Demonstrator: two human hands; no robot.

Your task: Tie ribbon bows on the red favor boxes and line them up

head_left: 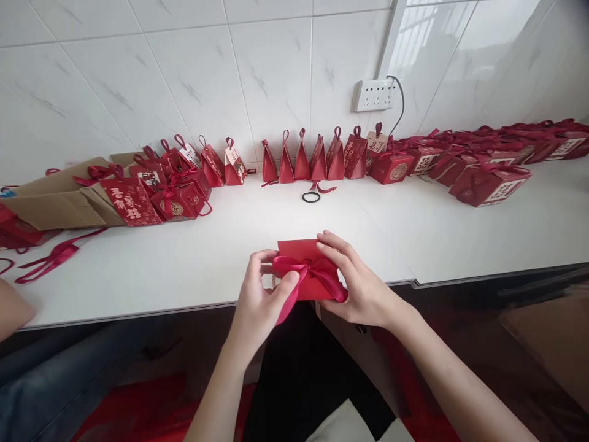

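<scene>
Between my hands, at the front edge of the white table, is a red gift box [294, 249] with a dark pink ribbon [324, 270] knotted across its top. My left hand [264, 291] grips the box's left side, its thumb pressed on the ribbon near the knot and its fingers curled round behind. A ribbon tail hangs down beside that thumb. Around the right side of the box wraps my right hand [356, 279], fingers along the far edge and thumb underneath. A bit of twisted cord shows at the box's left side. The underside of the box is hidden.
Along the wall stand several small triangular red boxes [301, 162]. Ribboned boxes [490, 184] crowd the right; more sit left by an open cardboard carton [59, 202]. A black ring [311, 197] and a loose ribbon [50, 261] lie on the table [221, 245]. Another person's arm [13, 310] is at left.
</scene>
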